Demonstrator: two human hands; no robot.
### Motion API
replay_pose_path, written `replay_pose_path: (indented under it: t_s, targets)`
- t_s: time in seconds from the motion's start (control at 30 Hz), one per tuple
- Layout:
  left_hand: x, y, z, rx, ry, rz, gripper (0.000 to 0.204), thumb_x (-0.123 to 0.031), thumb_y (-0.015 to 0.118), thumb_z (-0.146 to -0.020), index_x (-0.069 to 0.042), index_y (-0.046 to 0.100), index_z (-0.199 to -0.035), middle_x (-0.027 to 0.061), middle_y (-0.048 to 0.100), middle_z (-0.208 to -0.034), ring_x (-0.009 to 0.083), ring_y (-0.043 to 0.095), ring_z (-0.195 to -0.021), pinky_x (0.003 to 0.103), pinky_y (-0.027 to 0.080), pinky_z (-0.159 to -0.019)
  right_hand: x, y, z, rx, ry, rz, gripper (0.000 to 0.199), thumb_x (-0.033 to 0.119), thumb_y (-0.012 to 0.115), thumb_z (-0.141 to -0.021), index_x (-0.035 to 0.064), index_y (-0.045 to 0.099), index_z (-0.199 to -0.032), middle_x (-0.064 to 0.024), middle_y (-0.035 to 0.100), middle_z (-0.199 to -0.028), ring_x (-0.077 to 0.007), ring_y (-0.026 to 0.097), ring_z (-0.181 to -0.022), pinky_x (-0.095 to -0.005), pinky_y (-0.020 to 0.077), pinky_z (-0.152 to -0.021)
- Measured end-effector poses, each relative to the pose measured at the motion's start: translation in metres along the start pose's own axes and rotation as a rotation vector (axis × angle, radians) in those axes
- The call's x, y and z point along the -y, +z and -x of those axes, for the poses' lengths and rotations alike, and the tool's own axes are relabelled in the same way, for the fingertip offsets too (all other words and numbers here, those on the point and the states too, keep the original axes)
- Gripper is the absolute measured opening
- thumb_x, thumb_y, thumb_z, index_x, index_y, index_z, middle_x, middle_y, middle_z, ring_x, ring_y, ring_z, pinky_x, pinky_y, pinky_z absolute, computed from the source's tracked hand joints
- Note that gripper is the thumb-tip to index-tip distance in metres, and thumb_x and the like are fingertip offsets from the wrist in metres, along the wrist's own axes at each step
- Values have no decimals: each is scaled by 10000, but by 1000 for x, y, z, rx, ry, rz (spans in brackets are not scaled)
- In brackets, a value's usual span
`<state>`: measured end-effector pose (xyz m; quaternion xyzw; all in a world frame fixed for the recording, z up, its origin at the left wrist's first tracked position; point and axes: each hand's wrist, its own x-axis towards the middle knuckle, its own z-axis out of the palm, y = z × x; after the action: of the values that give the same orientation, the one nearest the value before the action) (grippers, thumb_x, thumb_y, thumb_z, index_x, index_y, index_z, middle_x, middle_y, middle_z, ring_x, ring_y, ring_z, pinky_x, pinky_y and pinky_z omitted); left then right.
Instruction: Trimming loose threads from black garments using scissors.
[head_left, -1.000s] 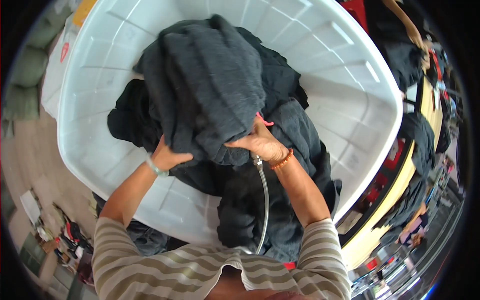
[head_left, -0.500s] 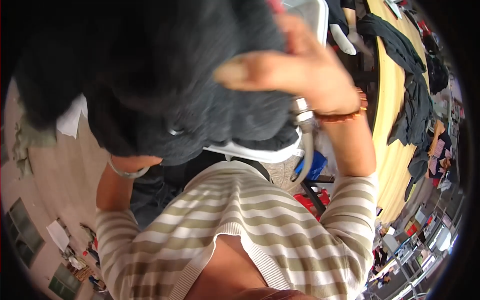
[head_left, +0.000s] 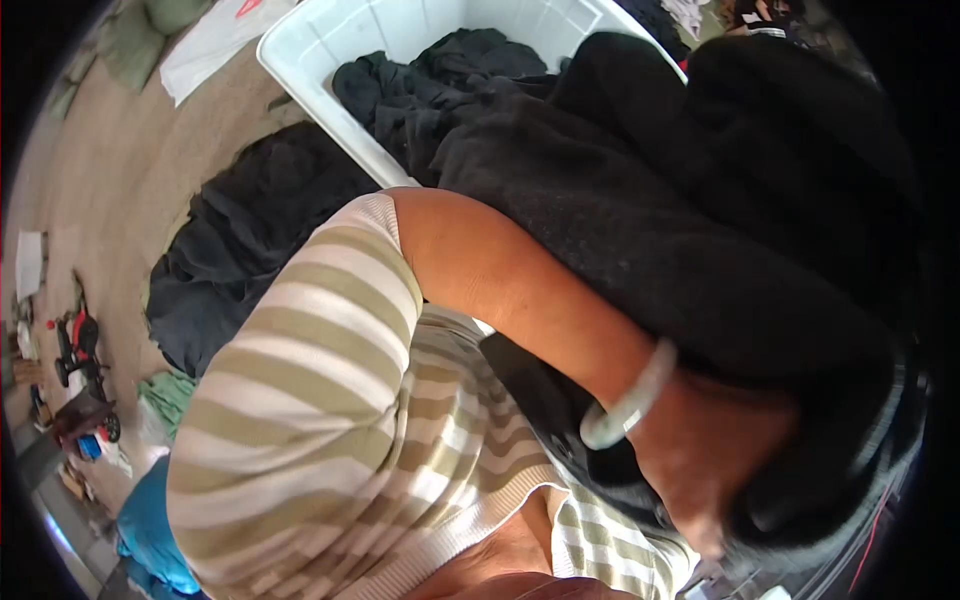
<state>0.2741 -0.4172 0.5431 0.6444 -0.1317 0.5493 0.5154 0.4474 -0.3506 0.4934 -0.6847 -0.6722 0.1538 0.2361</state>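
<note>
My left arm reaches across my body to the right, and my left hand (head_left: 715, 450) grips a large bundle of dark garments (head_left: 650, 220). Some fingers are buried in the cloth and the hand is slightly blurred. A pale bangle (head_left: 630, 400) circles that wrist. The bundle is piled high and covers the right side of the view, overlapping the edge of a white plastic tub (head_left: 330, 105). More dark clothes (head_left: 430, 90) lie crumpled inside the tub. My right hand does not show; the bundle hides that side.
On the floor to the left of the tub lies a heap of dark cloth (head_left: 265, 225). A white bag (head_left: 215, 50) is at the far left. A green cloth (head_left: 168, 398), a blue bundle (head_left: 155, 530) and a red and black object (head_left: 80, 345) lie nearer on the left.
My body has turned and the dark bundle has swung from the upper left to the right. My left arm now crosses over with it. The right hand has gone out of sight.
</note>
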Motion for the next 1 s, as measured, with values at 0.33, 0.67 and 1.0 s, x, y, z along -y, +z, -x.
replay_pose_path:
  t_s: [0.33,0.67,1.0]
  targets:
    - [62,-188,241,75,-1379,-101,647,-270,820,-691,11,557,-1211,155,589,-1178,269,528,-1136,373,377,-1022,-33,187,32,156,767,-906,486,325,703,-825,20,582,-1184,-11,620,-1060,-121,554,-960,-270,432,-879]
    - [82,-200,227,402,-1340,-102,1047,-460,824,-656,76,298,-1386,214,321,-1441,317,269,-1365,373,197,-1136,-71,195,85,154,618,-835,208,147,712,-856,45,596,-994,64,529,-817,-32,503,-743,-205,441,-642]
    - [62,-171,208,-952,-1259,-257,438,-195,685,-872,72,559,-1195,123,597,-1185,226,590,-1044,325,485,-912,-99,182,206,-91,694,-749,152,145,640,-897,38,585,-990,33,509,-603,-46,468,-491,-207,336,-431]
